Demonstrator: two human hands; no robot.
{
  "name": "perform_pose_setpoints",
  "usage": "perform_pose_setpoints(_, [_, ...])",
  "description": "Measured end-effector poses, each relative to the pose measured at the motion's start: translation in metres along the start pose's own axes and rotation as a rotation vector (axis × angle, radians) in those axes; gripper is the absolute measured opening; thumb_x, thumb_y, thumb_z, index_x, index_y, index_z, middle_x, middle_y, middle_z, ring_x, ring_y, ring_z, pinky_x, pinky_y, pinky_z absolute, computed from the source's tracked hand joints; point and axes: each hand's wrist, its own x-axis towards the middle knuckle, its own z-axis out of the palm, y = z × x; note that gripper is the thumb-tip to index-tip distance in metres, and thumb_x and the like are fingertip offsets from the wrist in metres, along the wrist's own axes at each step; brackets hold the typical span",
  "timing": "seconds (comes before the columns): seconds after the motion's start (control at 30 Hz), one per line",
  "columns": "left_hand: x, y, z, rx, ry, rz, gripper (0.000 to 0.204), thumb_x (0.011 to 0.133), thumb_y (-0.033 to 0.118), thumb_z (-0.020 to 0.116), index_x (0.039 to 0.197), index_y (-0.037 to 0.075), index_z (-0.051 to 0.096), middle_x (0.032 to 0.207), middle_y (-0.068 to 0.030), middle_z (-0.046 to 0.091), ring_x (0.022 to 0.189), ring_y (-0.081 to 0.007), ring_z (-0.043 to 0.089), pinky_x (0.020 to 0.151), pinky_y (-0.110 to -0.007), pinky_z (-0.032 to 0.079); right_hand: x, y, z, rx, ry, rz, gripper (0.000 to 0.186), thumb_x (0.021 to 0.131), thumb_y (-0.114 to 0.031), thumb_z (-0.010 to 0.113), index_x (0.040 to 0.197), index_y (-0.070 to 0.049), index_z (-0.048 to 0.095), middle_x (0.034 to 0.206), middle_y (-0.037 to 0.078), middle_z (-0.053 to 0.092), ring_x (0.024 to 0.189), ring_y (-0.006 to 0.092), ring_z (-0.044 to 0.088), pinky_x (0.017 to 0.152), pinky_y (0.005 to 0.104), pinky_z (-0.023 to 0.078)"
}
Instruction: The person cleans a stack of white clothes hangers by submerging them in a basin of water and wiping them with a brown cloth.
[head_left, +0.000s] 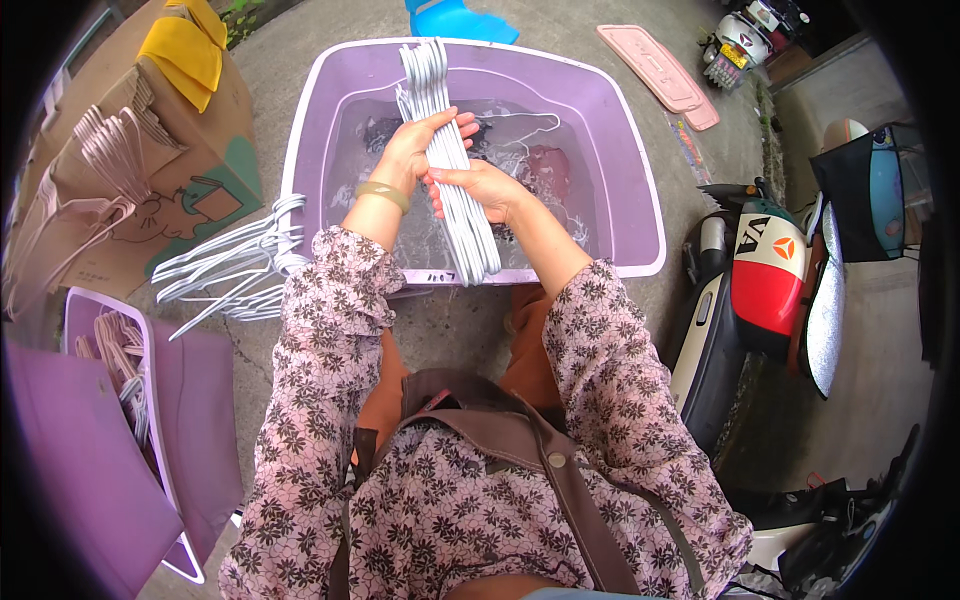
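Note:
I hold a bundle of white clothes hangers (432, 95) slantwise over a large purple tub (612, 110) of water. My left hand (408, 150) is closed round its upper part, fingertips showing past the far side. Lower down, my right hand (482, 188) grips the same bundle, its thumb across the front. The hooks point away from me, and the lower ends reach the tub's near rim. In the water lie a loose white hanger (545, 118), a reddish thing (548, 170) and dark things I cannot make out.
More white hangers (225, 265) hang at the tub's left rim. Pink hangers (115, 150) hang on a cardboard box (215, 140) with yellow cloth (185, 50). A second purple bin (190, 400) holds hangers at lower left. A red-and-white scooter (765, 285) stands right; a pink lid (650, 65) lies beyond.

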Motion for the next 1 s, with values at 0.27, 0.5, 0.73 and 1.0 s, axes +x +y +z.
perform_pose_setpoints(0.27, [-0.033, 0.025, 0.057, 1.312, 0.519, 0.205, 0.07, 0.064, 0.025, 0.07, 0.117, -0.008, 0.038, 0.106, -0.0225, 0.057, 0.102, -0.0324, 0.056, 0.087, -0.038, 0.044, 0.021, 0.027, 0.033, -0.172, 0.338, -0.448, 0.016, 0.081, -0.009, 0.054, 0.083, 0.006, 0.057, 0.071, 0.008, 0.059, 0.06, 0.0138, 0.056, 0.053, 0.0272, 0.044])
perform_pose_setpoints(0.5, [-0.055, 0.037, 0.06, 1.531, 0.614, 0.306, 0.056, 0.067, 0.017, 0.061, 0.117, 0.001, 0.042, 0.109, -0.02, 0.057, 0.105, -0.0352, 0.054, 0.089, -0.041, 0.043, -0.007, 0.003, 0.043, -0.608, 0.115, -0.29, 0.026, 0.081, -0.023, 0.059, 0.087, 0.002, 0.059, 0.073, 0.002, 0.057, 0.067, 0.0083, 0.052, 0.06, 0.0229, 0.044])
perform_pose_setpoints(0.73, [-0.085, 0.05, 0.062, 1.82, 0.464, 0.455, 0.043, 0.066, 0.011, 0.06, 0.105, 0.001, 0.046, 0.098, -0.0198, 0.061, 0.095, -0.0359, 0.059, 0.081, -0.043, 0.046, -0.051, -0.089, 0.035, -0.336, 0.65, -1.202, 0.053, 0.079, -0.037, 0.065, 0.117, -0.004, 0.049, 0.113, 0.012, 0.048, 0.103, 0.0167, 0.047, 0.083, 0.0293, 0.041])
perform_pose_setpoints(1.0, [-0.1, 0.055, 0.056, 2.101, 0.287, 0.641, 0.034, 0.068, 0.005, 0.058, 0.099, 0.001, 0.046, 0.093, -0.019, 0.061, 0.084, -0.0346, 0.062, 0.072, -0.044, 0.049, -0.037, -0.098, 0.068, -1.118, 0.751, -1.295, 0.065, 0.065, -0.037, 0.076, 0.118, -0.011, 0.05, 0.109, 0.014, 0.05, 0.101, 0.0274, 0.05, 0.086, 0.0366, 0.041])
